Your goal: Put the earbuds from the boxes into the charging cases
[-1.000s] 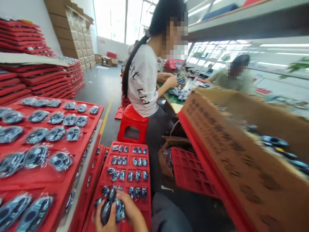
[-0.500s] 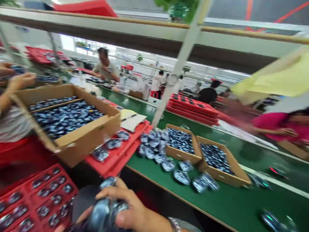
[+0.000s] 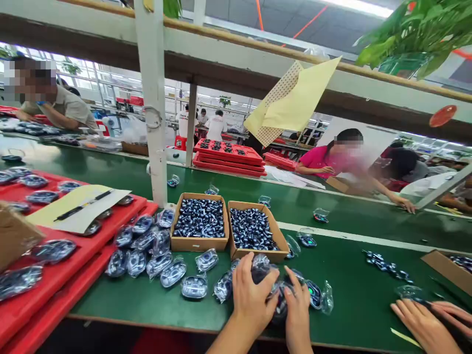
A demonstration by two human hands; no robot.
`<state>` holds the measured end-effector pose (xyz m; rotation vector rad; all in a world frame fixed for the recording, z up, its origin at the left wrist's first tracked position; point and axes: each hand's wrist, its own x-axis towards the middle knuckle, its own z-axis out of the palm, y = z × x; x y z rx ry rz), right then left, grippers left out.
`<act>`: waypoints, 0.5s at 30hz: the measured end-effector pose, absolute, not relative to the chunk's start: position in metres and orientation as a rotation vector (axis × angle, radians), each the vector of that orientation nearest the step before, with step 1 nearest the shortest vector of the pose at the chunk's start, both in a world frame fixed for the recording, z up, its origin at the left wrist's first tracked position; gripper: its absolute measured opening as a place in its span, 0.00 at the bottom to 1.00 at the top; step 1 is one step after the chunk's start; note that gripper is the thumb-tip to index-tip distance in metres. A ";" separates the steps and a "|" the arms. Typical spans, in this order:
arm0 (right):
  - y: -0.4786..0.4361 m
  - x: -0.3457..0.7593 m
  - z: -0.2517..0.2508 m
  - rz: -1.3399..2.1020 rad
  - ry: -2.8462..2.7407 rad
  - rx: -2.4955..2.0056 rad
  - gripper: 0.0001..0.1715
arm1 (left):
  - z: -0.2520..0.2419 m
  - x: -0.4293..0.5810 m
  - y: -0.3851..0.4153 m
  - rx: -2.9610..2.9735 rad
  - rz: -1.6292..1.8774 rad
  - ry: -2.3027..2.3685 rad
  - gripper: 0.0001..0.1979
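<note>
Your left hand (image 3: 252,300) and right hand (image 3: 297,314) curl around a bunch of clear plastic packets (image 3: 262,268) on the green bench (image 3: 350,305); they look light and slippery, so take them by the film edges with both hands; a cardboard box (image 3: 199,244) sits just ahead.

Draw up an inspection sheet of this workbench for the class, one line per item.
Surface: green workbench, with red trays along its left part.
Job's things: clear-bagged dark oval items, loose and in two cardboard boxes.
Clutter: paper sheet and black pen on a tray.
Hands: left hand and right hand close around bagged items.
Cables: nothing seen.
Surroundings: co-worker's hands at lower right, stacked red trays, white pillar.
</note>
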<state>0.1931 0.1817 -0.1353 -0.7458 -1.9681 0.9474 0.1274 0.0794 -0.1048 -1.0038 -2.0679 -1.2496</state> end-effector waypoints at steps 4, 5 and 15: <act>0.187 0.193 -0.136 0.525 -2.150 -0.665 0.34 | -0.112 0.123 0.080 -0.905 -0.939 -2.309 0.22; 0.186 0.191 -0.134 0.446 -2.178 -0.622 0.33 | -0.109 0.123 0.078 -0.934 -0.893 -2.350 0.23; 0.196 0.182 -0.130 0.301 -2.117 -0.616 0.32 | -0.102 0.121 0.051 -1.259 -0.861 -2.360 0.25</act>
